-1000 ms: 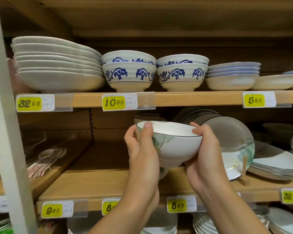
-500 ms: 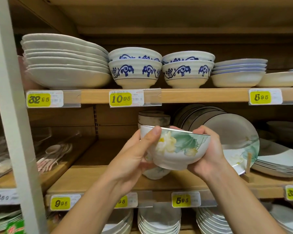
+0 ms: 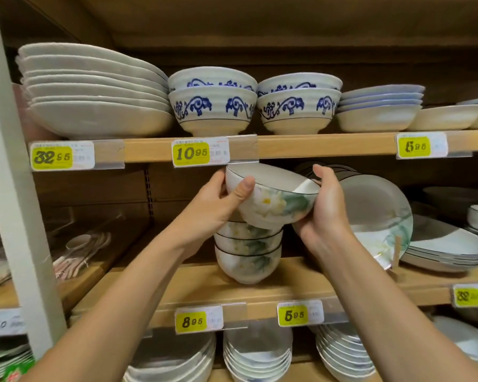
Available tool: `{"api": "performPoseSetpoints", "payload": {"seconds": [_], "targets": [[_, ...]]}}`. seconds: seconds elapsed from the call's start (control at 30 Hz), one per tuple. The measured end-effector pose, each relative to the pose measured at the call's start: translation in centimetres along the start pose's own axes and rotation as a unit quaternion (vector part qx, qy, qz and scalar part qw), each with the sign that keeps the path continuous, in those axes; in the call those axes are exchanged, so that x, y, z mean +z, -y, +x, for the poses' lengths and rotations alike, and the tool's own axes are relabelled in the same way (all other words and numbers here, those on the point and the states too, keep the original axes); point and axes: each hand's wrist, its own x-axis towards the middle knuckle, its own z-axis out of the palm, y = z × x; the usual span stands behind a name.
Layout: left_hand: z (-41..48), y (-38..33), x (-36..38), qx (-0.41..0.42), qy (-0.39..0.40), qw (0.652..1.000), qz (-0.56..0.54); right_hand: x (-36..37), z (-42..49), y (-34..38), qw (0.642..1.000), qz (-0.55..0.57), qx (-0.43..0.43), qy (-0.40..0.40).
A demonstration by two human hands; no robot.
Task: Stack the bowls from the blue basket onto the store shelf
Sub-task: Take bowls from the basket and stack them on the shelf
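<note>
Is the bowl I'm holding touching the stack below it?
Cannot tell. Head view: the bowl overlaps the top of the stack; no gap or contact shows.

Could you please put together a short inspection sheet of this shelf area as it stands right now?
Surface: wooden middle shelf, carrying the bowl stack and plates.
Job's things: flowered bowl held tilted just over the bowl stack; contact unclear.
Clutter: spoons lying on the left shelf section.
Grippers: left hand and right hand grip the flowered bowl from either side.
Cables: nothing seen.
Surroundings: blue-patterned bowls on the shelf above, flowered plate propped up to the right, yellow price tags on the shelf edges.
</note>
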Motion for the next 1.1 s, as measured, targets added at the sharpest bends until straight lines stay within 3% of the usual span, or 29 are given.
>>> {"api": "performPoseSetpoints", "payload": {"seconds": [0.13, 0.37, 0.57, 0.87, 1.1], "targets": [[1.6, 2.3, -1.7, -0.004, 0.034, 0.999, -0.018, 0.0, 1.9, -1.5, 1.000, -0.003, -0.023, -0.005], [3.0, 5.6, -3.2, 0.006, 0.009, 1.000, -0.021, 1.3, 5.2, -3.4, 0.996, -0.037, -0.082, -0.015], [2.9, 8.3, -3.1, -0.066, -0.033, 0.995, -0.069, 1.1, 7.0, -4.3, 0.985, -0.156, 0.000, -0.074], [2.4, 10.7, -2.5, -0.092, -0.068, 0.992, -0.058, 0.5, 7.9, -5.4, 0.981, -0.161, 0.090, -0.065], [1.8, 11.3, -1.9, -0.098, -0.071, 0.992, -0.045, -0.4, 8.3, -5.8, 0.971, -0.201, 0.110, -0.064]]}}
